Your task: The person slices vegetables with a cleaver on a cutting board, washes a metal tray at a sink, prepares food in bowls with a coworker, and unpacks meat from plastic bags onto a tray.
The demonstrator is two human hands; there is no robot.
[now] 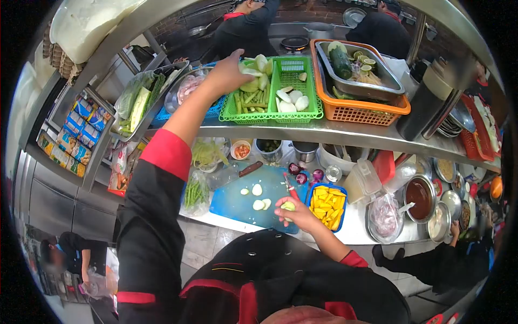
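My left hand point(229, 73) reaches up to the green divided basket point(237, 117) on the shelf. Its thumb and fingers are apart around pale green vegetable pieces point(263, 63), which lie above cut green beans point(251, 101) in the left compartment. Peeled white pieces point(291, 100) sit in the right compartment. Low over the blue cutting board point(232, 197), my right hand point(300, 215) is closed around a pale green vegetable piece point(288, 206). A red-handled knife point(292, 191) is beside those fingers; whether they touch it is unclear. White slices point(258, 190) lie on the board.
A large knife point(249, 169) rests at the board's back edge. Yellow chunks fill a blue tray point(341, 220) on the right. Red onions point(301, 178) stand behind. The steel shelf edge point(324, 132) crosses above the counter. Other people work at the stove and at both sides.
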